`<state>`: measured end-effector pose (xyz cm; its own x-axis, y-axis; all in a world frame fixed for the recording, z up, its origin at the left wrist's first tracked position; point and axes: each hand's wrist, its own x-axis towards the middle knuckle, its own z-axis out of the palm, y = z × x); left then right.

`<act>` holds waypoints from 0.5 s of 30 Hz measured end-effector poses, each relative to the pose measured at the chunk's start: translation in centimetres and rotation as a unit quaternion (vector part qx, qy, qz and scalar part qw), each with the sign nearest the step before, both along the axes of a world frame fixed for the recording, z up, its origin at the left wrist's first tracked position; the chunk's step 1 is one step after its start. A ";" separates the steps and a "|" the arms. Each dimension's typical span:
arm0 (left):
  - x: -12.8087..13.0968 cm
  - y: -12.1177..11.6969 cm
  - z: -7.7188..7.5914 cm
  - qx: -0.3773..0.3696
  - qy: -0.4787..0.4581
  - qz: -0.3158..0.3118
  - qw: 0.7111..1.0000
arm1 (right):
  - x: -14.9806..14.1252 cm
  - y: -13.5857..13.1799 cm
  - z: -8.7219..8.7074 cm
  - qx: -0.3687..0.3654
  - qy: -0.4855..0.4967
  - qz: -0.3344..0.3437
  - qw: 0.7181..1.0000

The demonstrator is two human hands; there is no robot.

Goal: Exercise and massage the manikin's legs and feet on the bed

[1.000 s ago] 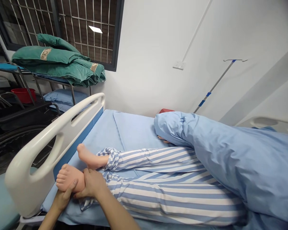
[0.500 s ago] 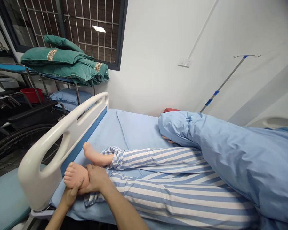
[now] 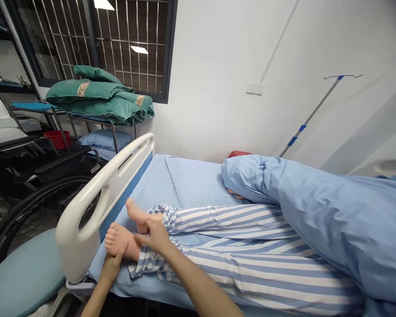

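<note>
The smooth, plastic-looking near foot (image 3: 120, 237) of a manikin rests toes up by the bed's footboard. My left hand (image 3: 113, 266) is closed around its outer side, thumb across the instep and fingers hidden underneath. Over the ankles is my right hand (image 3: 156, 237). Its thumb reaches toward the near ankle and its index finger toward the heel of the far foot (image 3: 137, 215); the thumb and index finger are apart, the other fingers mostly hidden. Blue-and-white striped trousers (image 3: 231, 259) cover both legs, with the cuffs bunched at the ankles.
A white footboard (image 3: 75, 220) stands just left of the feet. A blue quilt (image 3: 300, 198) covers the upper body at right. Beyond the footboard are a wheelchair (image 3: 53, 176) and a rack holding green folded bedding (image 3: 99, 97). An IV pole (image 3: 317, 110) rises behind the bed.
My right hand has come off its grip on the near ankle and shifted up toward the far foot. My left hand still holds the near foot. The view has shifted slightly left.
</note>
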<state>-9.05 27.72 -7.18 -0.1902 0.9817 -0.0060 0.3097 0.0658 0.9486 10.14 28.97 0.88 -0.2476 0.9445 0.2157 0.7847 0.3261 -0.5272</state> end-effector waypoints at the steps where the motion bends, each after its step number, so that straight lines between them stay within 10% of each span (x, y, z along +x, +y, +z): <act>1: 0.1 -0.4 0.4 -0.005 -0.003 -0.011 1.000 | 0.7 0.3 0.3 -0.006 -0.018 -0.042 0.999; 6: 1.7 -4.1 1.1 -0.098 -0.062 -0.012 0.993 | 3.3 1.8 1.2 -0.043 -0.163 -0.199 0.965; 15: 5.1 -7.4 -0.3 -0.088 -0.124 -0.148 0.977 | 3.1 2.9 0.6 -0.040 -0.221 -0.268 0.937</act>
<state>-3.99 20.36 -7.51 0.1298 0.9733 -0.1891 0.1026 0.1765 0.9789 13.28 31.83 1.49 0.2179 0.9678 0.1263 0.9719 -0.2034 -0.1186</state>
